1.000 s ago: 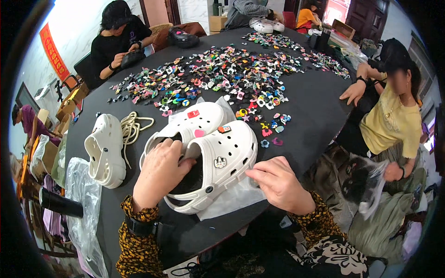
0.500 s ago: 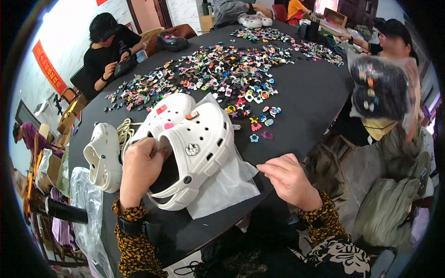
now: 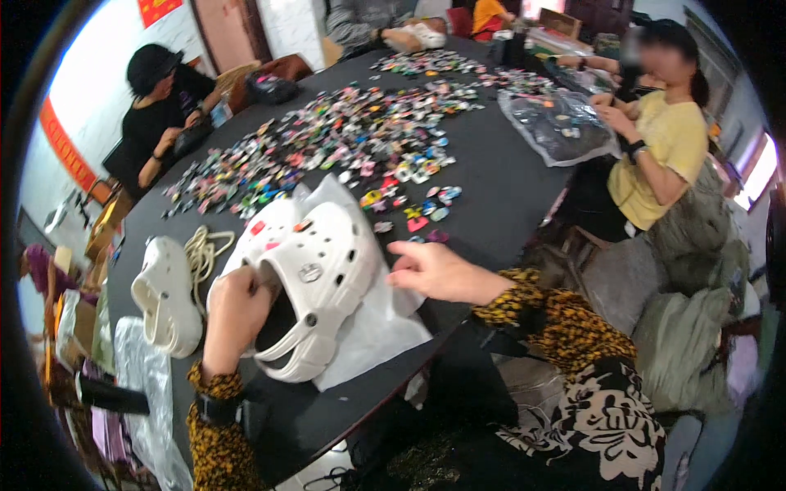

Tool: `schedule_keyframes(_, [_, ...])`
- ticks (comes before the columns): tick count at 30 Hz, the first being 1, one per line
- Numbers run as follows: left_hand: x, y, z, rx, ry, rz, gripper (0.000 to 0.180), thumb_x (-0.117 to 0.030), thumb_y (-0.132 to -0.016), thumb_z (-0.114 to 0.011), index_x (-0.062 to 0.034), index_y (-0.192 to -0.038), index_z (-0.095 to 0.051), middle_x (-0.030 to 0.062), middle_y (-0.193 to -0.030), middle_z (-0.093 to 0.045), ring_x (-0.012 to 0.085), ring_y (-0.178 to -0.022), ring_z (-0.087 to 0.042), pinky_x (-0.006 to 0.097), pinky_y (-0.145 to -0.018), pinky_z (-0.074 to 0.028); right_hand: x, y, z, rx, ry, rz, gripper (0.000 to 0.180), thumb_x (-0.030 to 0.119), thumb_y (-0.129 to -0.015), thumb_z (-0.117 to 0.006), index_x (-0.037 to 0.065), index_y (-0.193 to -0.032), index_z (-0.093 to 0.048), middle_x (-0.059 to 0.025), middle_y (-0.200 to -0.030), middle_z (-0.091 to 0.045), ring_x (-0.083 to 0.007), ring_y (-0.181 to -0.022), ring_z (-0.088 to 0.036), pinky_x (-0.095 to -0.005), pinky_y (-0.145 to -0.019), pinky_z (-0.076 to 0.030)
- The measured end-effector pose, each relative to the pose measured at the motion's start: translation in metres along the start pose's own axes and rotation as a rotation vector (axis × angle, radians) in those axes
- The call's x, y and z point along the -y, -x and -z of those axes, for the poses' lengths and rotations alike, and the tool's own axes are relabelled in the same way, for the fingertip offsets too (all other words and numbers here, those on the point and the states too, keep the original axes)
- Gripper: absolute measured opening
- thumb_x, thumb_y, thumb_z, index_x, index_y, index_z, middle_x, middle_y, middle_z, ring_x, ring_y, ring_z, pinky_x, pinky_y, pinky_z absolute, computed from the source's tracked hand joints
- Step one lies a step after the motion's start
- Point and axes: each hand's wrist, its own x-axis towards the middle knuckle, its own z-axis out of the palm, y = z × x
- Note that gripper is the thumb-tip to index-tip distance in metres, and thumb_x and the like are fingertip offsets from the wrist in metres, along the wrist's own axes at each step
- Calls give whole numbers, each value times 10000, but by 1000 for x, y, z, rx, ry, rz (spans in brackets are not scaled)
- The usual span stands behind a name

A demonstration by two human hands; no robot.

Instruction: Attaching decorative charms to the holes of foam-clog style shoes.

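Note:
A white clog (image 3: 334, 263) with a few charms on its upper rests at a tilt on a white plastic bag (image 3: 372, 331). My left hand (image 3: 236, 315) is closed on the rim of its foot opening; the fingertips are partly hidden inside. A second white clog (image 3: 274, 214), with red and pink charms, lies just behind it. To the right, my right hand (image 3: 442, 274) hovers over the bag's edge, index finger stretched out and apart from the thumb, with nothing visible in it. Several loose charms (image 3: 417, 222) lie just beyond its fingertips.
A big heap of colourful charms (image 3: 327, 135) spreads across the black table (image 3: 499, 188). At left stand another white clog (image 3: 164, 295) and a coil of cream cord (image 3: 201, 254). A co-worker in yellow (image 3: 667, 139) sits at right by a clear bag (image 3: 561, 127); another in black (image 3: 160, 114) sits at left.
My right hand has moved left and forward, its fingers opening from a pinch. The co-worker at right has lowered the bagged dark shoes to the table. My left hand keeps its hold.

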Motion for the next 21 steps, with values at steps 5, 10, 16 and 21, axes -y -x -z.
schedule_keyframes(5, [0,-8,-5,14,86,32,143,-79,-691,-580,60,-674,-552,255,-636,-539,414,-608,-559,428,-550,-428,-5,-2,-3,76,-343,-141,824,359,-829,-723,-144,-1354,-335,-259,-1216,-551,-223,-1091,-561,-311,-894,-474])
schedule_keyframes(10, [-5,-9,-6,37,98,64,174,-85,-688,-600,74,-657,-536,248,-608,-532,393,-554,-534,421,-531,-416,-16,-13,-14,123,-796,-193,604,412,-822,-724,-51,-1166,-545,-115,-1011,-636,-183,-942,-613,-368,-718,-528])
schedule_keyframes(16, [-10,-8,-3,48,125,111,179,-80,-701,-611,78,-663,-536,243,-601,-534,360,-528,-528,402,-523,-409,-12,-24,-29,270,-888,-236,555,447,-801,-731,24,-1130,-587,-73,-1008,-650,-187,-866,-625,-367,-674,-527])
schedule_keyframes(21, [-14,-6,-2,6,147,110,152,-56,-704,-593,81,-674,-535,239,-597,-532,350,-515,-524,395,-516,-405,3,-20,-36,244,-989,-118,516,331,-837,-712,62,-1244,-542,-73,-1133,-634,-228,-996,-629,-435,-811,-533])
